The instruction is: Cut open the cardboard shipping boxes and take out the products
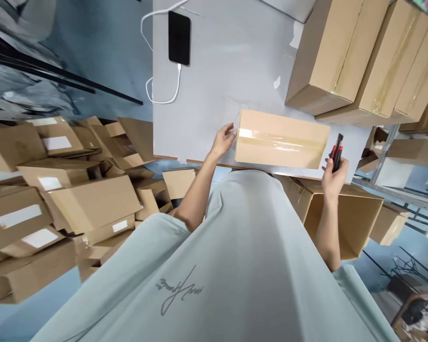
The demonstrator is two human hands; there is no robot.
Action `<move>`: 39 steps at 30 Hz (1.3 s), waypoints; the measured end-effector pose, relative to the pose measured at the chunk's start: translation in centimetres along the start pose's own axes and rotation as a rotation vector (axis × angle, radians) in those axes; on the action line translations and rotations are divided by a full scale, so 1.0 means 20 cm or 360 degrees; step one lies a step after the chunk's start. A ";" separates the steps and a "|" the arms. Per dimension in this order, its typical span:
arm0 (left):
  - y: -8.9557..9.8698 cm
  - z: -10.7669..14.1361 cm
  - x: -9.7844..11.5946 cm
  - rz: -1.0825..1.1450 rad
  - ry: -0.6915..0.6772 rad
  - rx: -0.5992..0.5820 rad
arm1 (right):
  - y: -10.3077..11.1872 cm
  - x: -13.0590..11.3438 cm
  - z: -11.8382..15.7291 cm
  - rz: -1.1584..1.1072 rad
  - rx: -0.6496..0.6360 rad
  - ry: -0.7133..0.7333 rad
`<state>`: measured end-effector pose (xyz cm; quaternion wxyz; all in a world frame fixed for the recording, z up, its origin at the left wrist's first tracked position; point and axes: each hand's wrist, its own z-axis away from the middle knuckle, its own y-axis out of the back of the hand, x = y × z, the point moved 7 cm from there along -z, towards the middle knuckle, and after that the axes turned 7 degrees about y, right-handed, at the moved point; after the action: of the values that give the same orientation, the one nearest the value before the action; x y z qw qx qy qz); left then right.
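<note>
A long cardboard box [281, 139] with shiny clear tape along its top lies near the front edge of the grey table [214, 71]. My left hand [224, 140] is at the box's left end, fingers apart and slightly curled, holding nothing. Beyond the right end of the box, my right hand [334, 173] is wrapped round a red and black box cutter [336, 153], which points away from me. I cannot make out whether its blade is out.
A black phone [179, 38] with a white cable lies at the table's back left. Large taped boxes [338, 52] stand at the back right. Many cardboard boxes [92, 204] are piled on the floor at left; an open box [345, 218] is below the table at right.
</note>
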<state>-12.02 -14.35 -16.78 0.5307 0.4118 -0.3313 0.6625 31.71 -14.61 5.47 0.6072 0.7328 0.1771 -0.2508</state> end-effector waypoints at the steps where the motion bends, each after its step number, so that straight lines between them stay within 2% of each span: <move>1: 0.04 0.04 0.06 -0.0021 -0.0090 -0.0015 | 0.03 -0.06 -0.01 0.0027 0.0006 0.0043; 3: 0.10 0.14 0.21 -0.0083 -0.0296 -0.0105 | 0.09 -0.20 -0.03 0.0165 -0.0020 0.0175; 5: 0.10 0.25 0.36 -0.0198 -0.0484 -0.0254 | 0.10 -0.37 -0.05 0.0365 -0.0124 0.0386; 8: 0.06 0.35 0.51 -0.0386 -0.0669 -0.0406 | -0.02 -0.68 -0.04 0.0603 -0.0418 0.0818; 11: 0.02 0.35 0.53 -0.0434 -0.0693 -0.0490 | -0.23 -0.93 0.01 0.0811 -0.0845 0.1142; 15: 0.01 0.31 0.47 -0.0377 -0.0549 -0.0616 | -0.46 -1.15 0.04 0.1235 -0.1278 0.1297; 18: 0.01 0.32 0.45 -0.0322 -0.0459 -0.0677 | -0.56 -1.23 0.05 0.1453 -0.1510 0.1343; 21: 0.02 0.33 0.45 -0.0272 -0.0447 -0.0697 | -0.62 -1.27 0.06 0.1556 -0.1647 0.1407; 33: 0.01 0.34 0.46 -0.0199 -0.0443 -0.0752 | -0.60 -1.37 0.08 0.1738 -0.1769 0.1368; 39: 0.01 0.32 0.43 -0.0192 -0.0378 -0.0690 | -0.63 -1.43 0.08 0.1731 -0.1811 0.1491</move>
<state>-11.75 -16.30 -6.25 0.6025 0.3823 -0.5005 0.4901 1.06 -12.43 11.85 0.7772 0.3324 0.1326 0.5176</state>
